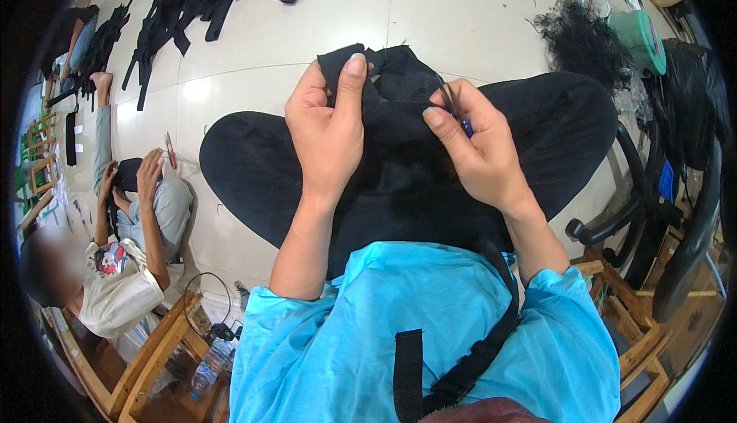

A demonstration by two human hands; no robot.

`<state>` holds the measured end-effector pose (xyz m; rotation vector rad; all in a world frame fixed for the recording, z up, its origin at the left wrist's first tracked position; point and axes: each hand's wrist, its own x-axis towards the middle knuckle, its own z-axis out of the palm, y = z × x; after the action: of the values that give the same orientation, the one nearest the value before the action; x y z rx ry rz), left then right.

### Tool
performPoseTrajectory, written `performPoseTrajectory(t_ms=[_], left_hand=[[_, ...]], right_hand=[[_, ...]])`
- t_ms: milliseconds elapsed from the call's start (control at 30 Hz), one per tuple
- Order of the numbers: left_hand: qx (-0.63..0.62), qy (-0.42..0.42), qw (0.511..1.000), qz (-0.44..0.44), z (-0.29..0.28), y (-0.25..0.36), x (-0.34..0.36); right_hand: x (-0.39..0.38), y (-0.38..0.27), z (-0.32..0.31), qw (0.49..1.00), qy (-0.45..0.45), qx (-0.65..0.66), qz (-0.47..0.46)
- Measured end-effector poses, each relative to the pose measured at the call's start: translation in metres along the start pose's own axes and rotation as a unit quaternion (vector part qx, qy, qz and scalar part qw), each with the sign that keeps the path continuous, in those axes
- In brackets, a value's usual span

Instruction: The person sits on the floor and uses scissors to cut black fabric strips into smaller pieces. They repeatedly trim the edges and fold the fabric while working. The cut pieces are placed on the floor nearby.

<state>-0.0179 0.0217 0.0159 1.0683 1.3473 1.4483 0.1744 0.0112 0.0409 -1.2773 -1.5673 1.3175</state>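
Black fabric piece (384, 70) with frayed threads at its top edge, held up over the person's black-trousered lap (399, 177). Left hand (326, 127) pinches the fabric's left corner, thumb and fingers closed on it. Right hand (476, 150) is closed round a small thread snipper with a blue handle (457, 116), blades at the fabric's right edge; probably touching the cloth, but black on black makes it hard to tell. Beyond the fabric, white tiled floor (461, 16). Upper left of the fabric: pile of black cut strips (199, 1). Upper right: heap of black thread waste (580, 35). Left of it, a second person (130, 246) sits on the floor, hands on another dark piece. Right: black office chair (652, 208).
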Motion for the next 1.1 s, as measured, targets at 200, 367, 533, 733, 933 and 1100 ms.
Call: performPoseTrajectory(t_ms=[200,367,533,733,933,1100], left_hand=[[-0.018,-0.082,0.993,-0.085,-0.003,-0.006,0.002],[-0.094,-0.268,0.941,-0.183,-0.015,-0.004,-0.006],[-0.105,-0.274,0.935,-0.202,-0.015,-0.001,-0.005],[0.007,-0.227,0.967,-0.118,-0.005,0.003,-0.012],[0.142,-0.224,0.964,-0.018,-0.013,-0.003,-0.006],[0.176,-0.221,0.959,-0.011,-0.016,-0.003,-0.005]], right_hand=[[-0.001,0.005,0.000,0.997,0.034,0.049,0.056],[-0.001,0.005,-0.009,0.969,0.048,0.202,0.133],[0.001,-0.005,-0.013,0.992,0.027,0.084,0.086],[0.003,-0.006,-0.014,0.995,0.019,0.042,0.089],[0.005,-0.001,-0.015,0.981,-0.020,0.116,0.152],[0.004,0.001,-0.007,0.972,-0.022,0.175,0.157]])
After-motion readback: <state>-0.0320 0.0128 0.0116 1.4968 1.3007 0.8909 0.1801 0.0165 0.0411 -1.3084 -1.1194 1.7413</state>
